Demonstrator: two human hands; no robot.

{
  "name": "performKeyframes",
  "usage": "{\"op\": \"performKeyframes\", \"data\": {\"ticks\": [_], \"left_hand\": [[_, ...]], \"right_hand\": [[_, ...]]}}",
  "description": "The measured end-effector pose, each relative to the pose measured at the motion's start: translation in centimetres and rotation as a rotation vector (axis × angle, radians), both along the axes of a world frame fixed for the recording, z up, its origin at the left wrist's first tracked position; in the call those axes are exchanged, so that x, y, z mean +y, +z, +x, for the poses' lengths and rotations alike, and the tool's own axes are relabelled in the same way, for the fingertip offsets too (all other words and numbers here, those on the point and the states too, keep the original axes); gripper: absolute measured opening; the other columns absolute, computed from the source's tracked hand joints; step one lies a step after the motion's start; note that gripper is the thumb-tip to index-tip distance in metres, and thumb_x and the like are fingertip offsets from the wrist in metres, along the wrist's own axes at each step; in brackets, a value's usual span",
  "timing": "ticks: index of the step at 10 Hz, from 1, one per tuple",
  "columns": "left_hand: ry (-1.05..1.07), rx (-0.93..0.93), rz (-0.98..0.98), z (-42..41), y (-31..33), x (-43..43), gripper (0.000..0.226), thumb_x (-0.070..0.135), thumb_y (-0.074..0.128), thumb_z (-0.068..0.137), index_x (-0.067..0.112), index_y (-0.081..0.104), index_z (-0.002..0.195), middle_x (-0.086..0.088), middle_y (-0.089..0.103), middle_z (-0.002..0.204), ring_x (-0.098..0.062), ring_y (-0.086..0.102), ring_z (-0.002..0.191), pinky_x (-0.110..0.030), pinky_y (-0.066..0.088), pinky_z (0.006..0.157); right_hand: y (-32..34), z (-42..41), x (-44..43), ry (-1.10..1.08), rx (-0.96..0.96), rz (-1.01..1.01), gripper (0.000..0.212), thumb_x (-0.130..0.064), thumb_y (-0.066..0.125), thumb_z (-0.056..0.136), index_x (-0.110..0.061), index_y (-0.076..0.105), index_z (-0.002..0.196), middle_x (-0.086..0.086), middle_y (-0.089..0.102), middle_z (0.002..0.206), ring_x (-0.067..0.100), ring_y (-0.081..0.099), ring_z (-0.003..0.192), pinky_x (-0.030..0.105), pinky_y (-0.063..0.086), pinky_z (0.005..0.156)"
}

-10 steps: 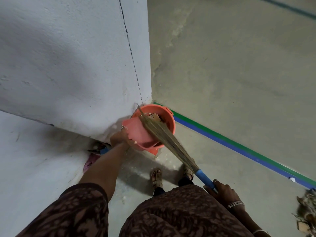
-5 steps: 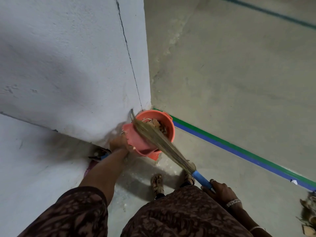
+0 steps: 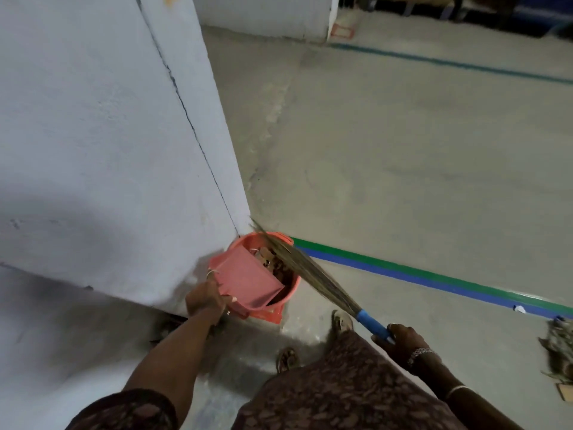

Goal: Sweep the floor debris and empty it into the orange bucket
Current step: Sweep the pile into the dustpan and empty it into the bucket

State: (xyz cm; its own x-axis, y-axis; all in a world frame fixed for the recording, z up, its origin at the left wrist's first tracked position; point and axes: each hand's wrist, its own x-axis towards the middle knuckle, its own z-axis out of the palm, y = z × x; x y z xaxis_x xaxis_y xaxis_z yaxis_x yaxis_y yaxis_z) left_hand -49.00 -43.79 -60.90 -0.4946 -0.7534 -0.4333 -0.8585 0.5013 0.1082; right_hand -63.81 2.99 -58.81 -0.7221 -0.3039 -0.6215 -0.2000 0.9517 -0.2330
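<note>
to empty it well: the left hand (image 3: 206,301), fingers curled tight on the pink dustpan's (image 3: 248,282) rear edge, should hold the pan's lip inside the orange bucket (image 3: 238,243) while the grass broom (image 3: 313,274) flicks it clean. the right hand (image 3: 403,338) is wrapped around the broom's blue handle. the bucket stands at the wall corner (image 3: 242,212), scraps (image 3: 273,262) inside; more debris (image 3: 558,349) lies far right.

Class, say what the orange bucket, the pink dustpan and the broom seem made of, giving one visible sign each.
Round orange bucket: probably moulded plastic, smooth uniform colour. Flat pink dustpan: likely plastic, thin, matte sheet. Broom: dry plant-fibre bristles, thin brown strands; blue grip looks like plastic or tape, unclear.
</note>
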Motion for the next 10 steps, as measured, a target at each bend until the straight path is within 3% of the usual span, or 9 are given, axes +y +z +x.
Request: {"op": "performKeyframes", "data": {"ticks": [1, 3, 4, 5, 6, 7, 8, 9, 10], "left_hand": [[-0.02, 0.031, 0.036, 0.7, -3.2, -0.5, 0.084, 0.064, 0.072, 0.074, 0.045, 0.026, 0.141, -0.002, 0.069, 0.11, -0.028, 0.067, 0.094, -0.033, 0.049, 0.073], [-0.128, 0.126, 0.027, 0.0, 2.2, 4.6, 0.084, 0.065, 0.075, 0.073, 0.042, 0.033, 0.142, -0.003, 0.071, 0.108, -0.032, 0.069, 0.096, -0.036, 0.051, 0.077], [-0.181, 0.189, 0.08, -0.4, 3.7, 7.0, 0.079, 0.06, 0.077, 0.077, 0.044, 0.036, 0.142, 0.002, 0.069, 0.113, -0.03, 0.068, 0.099, -0.035, 0.048, 0.078], [-0.162, 0.175, 0.172, -0.7, 1.1, 8.5, 0.087, 0.06, 0.082, 0.07, 0.046, 0.036, 0.143, 0.008, 0.067, 0.116, -0.025, 0.068, 0.097, -0.03, 0.045, 0.075], [-0.212, 0.155, 0.149, -2.3, 2.1, 11.3, 0.082, 0.039, 0.087, 0.074, 0.059, 0.034, 0.134, -0.002, 0.065, 0.124, -0.027, 0.068, 0.094, -0.024, 0.053, 0.064], [-0.28, 0.174, 0.333, -5.0, 6.5, 17.4, 0.05, 0.005, 0.059, 0.101, 0.024, 0.045, 0.145, -0.017, 0.054, 0.134, -0.038, 0.056, 0.12, -0.004, 0.042, 0.047], [-0.235, 0.163, 0.355, -6.8, 6.0, 21.1, 0.072, 0.061, 0.08, 0.073, 0.049, 0.046, 0.135, -0.003, 0.058, 0.136, -0.028, 0.06, 0.117, -0.023, 0.058, 0.074], [-0.542, 0.067, 0.07, -10.2, 3.8, 26.0, 0.092, 0.067, 0.077, 0.067, 0.038, 0.04, 0.146, -0.003, 0.067, 0.124, -0.029, 0.067, 0.109, -0.038, 0.054, 0.089], [-0.569, 0.086, 0.206, -12.8, 9.7, 34.4, 0.074, 0.046, 0.078, 0.084, 0.03, 0.042, 0.147, -0.007, 0.059, 0.134, -0.028, 0.06, 0.118, -0.027, 0.049, 0.091]], "right_hand": [[0.3, 0.7, 0.7, -0.035, -0.027, 0.001, 0.038, -0.066, 0.06, 0.084, -0.028, 0.059, 0.084, -0.006, 0.062, 0.084, 0.014, 0.058, 0.074, 0.029, 0.042, 0.06], [0.0, 2.7, 3.8, -0.156, -0.067, -0.034, 0.035, -0.061, 0.066, 0.083, -0.028, 0.062, 0.095, -0.004, 0.064, 0.091, 0.018, 0.062, 0.085, 0.026, 0.038, 0.063], [0.2, 3.4, 5.8, -0.245, -0.119, -0.078, 0.027, -0.052, 0.07, 0.085, -0.028, 0.063, 0.096, -0.002, 0.067, 0.083, 0.011, 0.067, 0.072, 0.016, 0.037, 0.052], [1.5, 4.2, 8.1, -0.34, -0.143, -0.141, 0.027, -0.046, 0.07, 0.088, -0.02, 0.064, 0.09, -0.008, 0.057, 0.063, 0.002, 0.053, 0.047, 0.013, 0.035, 0.043], [1.4, 5.4, 11.8, -0.493, -0.144, -0.175, 0.044, -0.057, 0.068, 0.085, -0.014, 0.068, 0.097, -0.005, 0.058, 0.063, 0.006, 0.053, 0.051, 0.018, 0.038, 0.047], [0.8, 6.6, 16.3, -0.636, -0.16, -0.236, 0.051, -0.06, 0.07, 0.082, -0.013, 0.066, 0.102, -0.003, 0.055, 0.056, 0.01, 0.049, 0.042, 0.022, 0.038, 0.044], [0.7, 7.2, 21.3, -0.788, -0.179, -0.287, 0.043, -0.048, 0.071, 0.087, -0.01, 0.061, 0.107, 0.003, 0.052, 0.052, 0.014, 0.046, 0.036, 0.025, 0.036, 0.04], [0.5, 7.9, 26.6, -0.894, -0.155, -0.321, 0.041, -0.046, 0.069, 0.09, -0.012, 0.057, 0.109, 0.004, 0.057, 0.06, 0.012, 0.051, 0.036, 0.024, 0.04, 0.039], [0.1, 8.9, 31.5, -0.926, -0.075, -0.318, 0.039, -0.043, 0.067, 0.091, -0.014, 0.059, 0.116, -0.008, 0.056, 0.071, 0.0, 0.048, 0.044, 0.013, 0.037, 0.043]]}}
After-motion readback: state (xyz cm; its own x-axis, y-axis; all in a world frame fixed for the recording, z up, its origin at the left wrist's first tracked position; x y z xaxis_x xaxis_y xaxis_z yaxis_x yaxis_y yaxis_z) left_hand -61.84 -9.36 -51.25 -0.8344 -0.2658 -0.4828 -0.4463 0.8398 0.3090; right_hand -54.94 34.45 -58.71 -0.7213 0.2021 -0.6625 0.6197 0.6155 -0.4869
